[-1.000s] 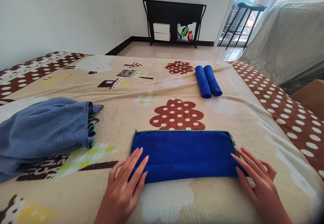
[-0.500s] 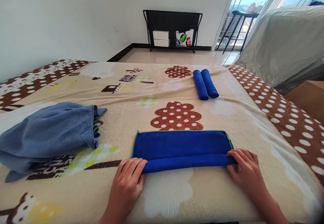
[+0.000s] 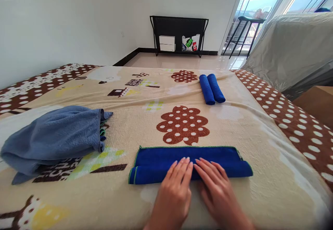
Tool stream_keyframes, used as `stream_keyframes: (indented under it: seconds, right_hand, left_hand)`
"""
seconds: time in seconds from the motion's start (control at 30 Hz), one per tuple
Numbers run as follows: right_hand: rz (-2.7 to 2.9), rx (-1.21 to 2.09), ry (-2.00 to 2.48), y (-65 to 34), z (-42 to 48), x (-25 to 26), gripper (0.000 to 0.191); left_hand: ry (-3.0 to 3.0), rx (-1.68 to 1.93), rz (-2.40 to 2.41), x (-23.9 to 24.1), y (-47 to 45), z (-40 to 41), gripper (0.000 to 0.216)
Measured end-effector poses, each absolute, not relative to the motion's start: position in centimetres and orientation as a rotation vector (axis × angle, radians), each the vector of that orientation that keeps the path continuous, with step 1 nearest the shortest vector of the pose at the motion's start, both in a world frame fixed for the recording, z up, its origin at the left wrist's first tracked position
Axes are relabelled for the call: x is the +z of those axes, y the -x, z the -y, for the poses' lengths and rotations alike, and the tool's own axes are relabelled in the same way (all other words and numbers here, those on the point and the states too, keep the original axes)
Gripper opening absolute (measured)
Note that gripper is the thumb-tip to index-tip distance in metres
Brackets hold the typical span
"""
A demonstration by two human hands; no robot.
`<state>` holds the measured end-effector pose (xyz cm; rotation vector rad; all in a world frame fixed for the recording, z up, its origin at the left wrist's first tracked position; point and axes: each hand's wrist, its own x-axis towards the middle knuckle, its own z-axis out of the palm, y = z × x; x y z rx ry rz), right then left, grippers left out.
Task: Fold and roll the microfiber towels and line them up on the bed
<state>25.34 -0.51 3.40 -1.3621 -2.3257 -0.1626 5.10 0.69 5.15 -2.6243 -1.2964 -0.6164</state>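
Note:
A dark blue towel (image 3: 153, 175) with green stitched edges lies in front of me, its near side rolled over and its far part flat. My left hand (image 3: 175, 188) rests on the middle of the roll with fingers stretched out. Close beside it, my right hand (image 3: 217, 186) presses on the same roll, fingers also extended. Two finished blue towel rolls (image 3: 211, 88) lie side by side farther back on the right. To the left is a heaped grey-blue cloth (image 3: 56, 138), with green-edged folds of cloth showing at its right end.
A patterned cream blanket (image 3: 125, 198) with brown polka-dot borders covers the surface. Beyond it, a black rack (image 3: 179, 25) holds white boxes (image 3: 167, 43) against the wall. A stool (image 3: 244, 32), a plastic-covered bulk (image 3: 296, 46) and a cardboard box (image 3: 316, 102) are at the right.
Both hands have moved from the towel's two ends inward to its middle, and their fingers have flattened on it. The towel's flat part shows shorter now. The view has shifted slightly.

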Motion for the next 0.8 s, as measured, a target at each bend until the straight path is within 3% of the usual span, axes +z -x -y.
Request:
stream_keyframes:
  seconds: [0.13, 0.37, 0.6, 0.8]
  right_hand:
    - [2.406, -0.208, 1.452, -25.1, 0.0, 2.6, 0.058]
    - [2.213, -0.282, 1.717, -34.5, -0.2, 0.6, 0.057]
    - [2.173, -0.234, 1.611, -37.1, 2.2, 0.7, 0.050]
    - [2.110, -0.251, 1.581, -37.8, 1.7, 0.0, 0.040]
  left_hand:
    - [2.604, -0.519, 1.409, 3.9, -5.2, -1.0, 0.051]
    - [2.361, -0.381, 1.720, 2.6, 5.0, -2.3, 0.051]
    - [2.339, -0.645, 1.469, 3.6, 7.0, -0.1, 0.048]
    - [2.415, -0.657, 1.453, 3.2, 7.2, -0.3, 0.039]
